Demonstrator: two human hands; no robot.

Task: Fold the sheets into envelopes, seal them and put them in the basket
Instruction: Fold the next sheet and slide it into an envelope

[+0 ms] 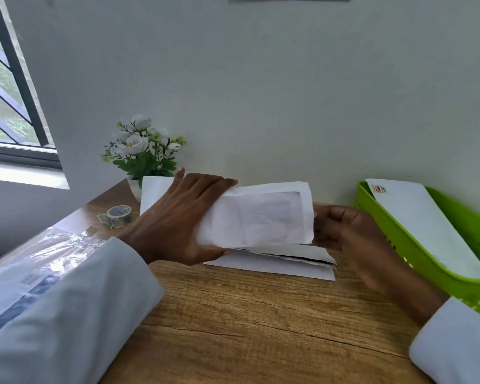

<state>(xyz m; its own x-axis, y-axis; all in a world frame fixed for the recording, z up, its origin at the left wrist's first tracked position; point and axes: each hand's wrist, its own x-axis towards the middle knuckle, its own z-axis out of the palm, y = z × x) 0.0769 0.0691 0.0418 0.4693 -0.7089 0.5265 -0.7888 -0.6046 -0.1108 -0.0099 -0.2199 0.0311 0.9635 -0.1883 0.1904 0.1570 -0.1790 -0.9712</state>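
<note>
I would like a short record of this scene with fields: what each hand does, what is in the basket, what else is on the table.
left hand: grips left end of the folded sheet, held above the table
right hand: holds its right end
basket: green, at right, one white envelope with a sticker inside
under the hands: more folded paper
far left: tape roll, flower pot
</note>
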